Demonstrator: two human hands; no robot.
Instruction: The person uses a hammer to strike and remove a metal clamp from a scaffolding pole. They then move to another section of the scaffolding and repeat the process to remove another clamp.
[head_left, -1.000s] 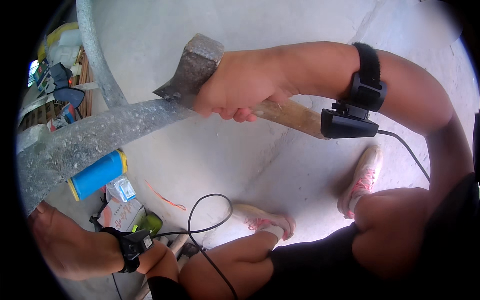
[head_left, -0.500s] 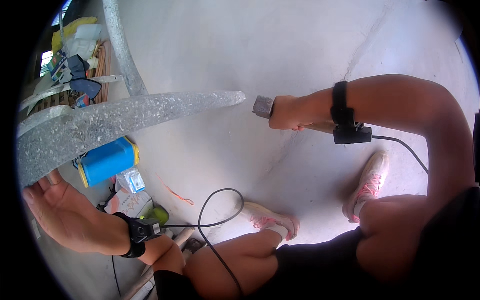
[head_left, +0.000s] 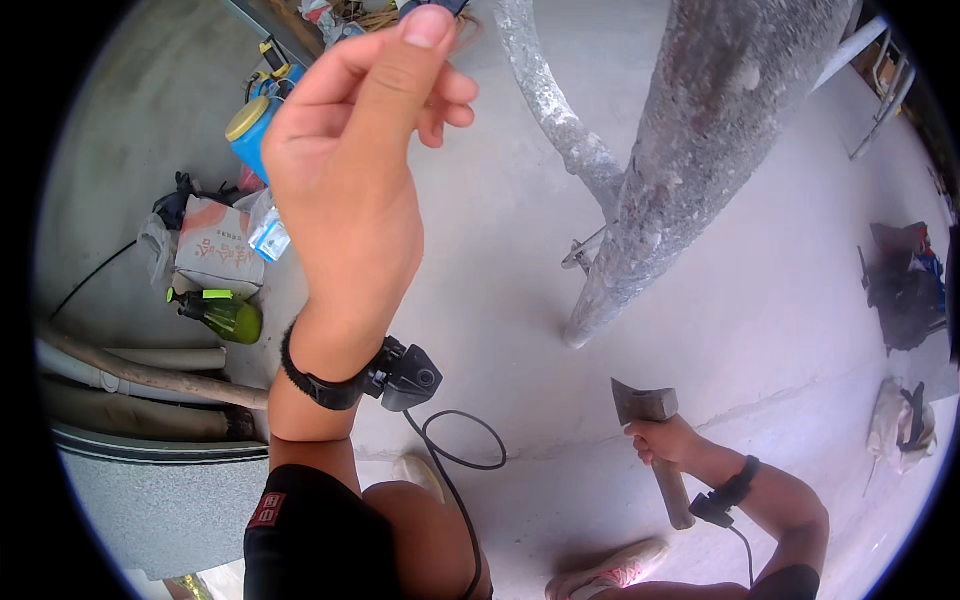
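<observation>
Bright, even daylight, no harsh glare; concrete floor (head_left: 760, 300) pale and slightly washed out. Shadows soft, faint one beside the metal pole (head_left: 690, 170). Heavy fisheye bend: pole curves, black vignette rings the frame. Left hand (head_left: 350, 170) close to the lens, oversized, slightly soft; clutter beyond it near the rim is smeared.

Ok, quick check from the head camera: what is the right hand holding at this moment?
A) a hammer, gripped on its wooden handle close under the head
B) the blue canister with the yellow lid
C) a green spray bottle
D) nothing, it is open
A: the right hand is closed round the wooden handle of the hammer just below its metal head, while the left hand is raised, empty.
</observation>
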